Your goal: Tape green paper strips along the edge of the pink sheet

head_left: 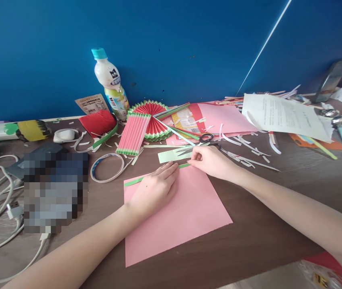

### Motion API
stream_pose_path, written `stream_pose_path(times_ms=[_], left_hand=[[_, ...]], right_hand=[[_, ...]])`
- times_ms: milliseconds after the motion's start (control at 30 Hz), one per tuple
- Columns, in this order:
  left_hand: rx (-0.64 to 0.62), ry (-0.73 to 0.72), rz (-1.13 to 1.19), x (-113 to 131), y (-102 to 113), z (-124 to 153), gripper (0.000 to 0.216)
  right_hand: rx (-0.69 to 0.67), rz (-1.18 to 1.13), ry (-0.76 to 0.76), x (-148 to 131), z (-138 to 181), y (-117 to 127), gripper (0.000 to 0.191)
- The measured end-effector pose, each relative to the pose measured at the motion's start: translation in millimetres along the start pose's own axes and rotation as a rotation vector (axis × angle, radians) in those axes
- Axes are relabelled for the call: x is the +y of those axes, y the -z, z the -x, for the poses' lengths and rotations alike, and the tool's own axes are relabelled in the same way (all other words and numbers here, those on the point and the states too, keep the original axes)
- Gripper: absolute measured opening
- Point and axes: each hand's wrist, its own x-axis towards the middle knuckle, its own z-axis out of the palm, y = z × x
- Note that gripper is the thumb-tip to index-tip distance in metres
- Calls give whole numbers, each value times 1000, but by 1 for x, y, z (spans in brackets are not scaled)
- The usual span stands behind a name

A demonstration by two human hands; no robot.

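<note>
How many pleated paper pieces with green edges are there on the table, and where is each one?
2: a round fan near the bottle, and a pink panel partly in front of it. Others may be hidden.

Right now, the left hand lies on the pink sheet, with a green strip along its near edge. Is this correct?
Wrong edge: the head view shows the green strip along the far edge of the pink sheet. The left hand lies on the sheet.
</note>
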Motion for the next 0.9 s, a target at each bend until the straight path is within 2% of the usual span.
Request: stream_pose_path(times_ms=[200,467,900], left_hand=[[3,-14,5,-1,0,1,34],[6,-21,1,-1,0,1,34],[2,-21,-19,-1,-2,1,35]], right_hand=[[-54,-8,12,1,-2,4,14],[-38,19,0,0,-3,4,11],[-24,135,-7,1,-2,2,23]])
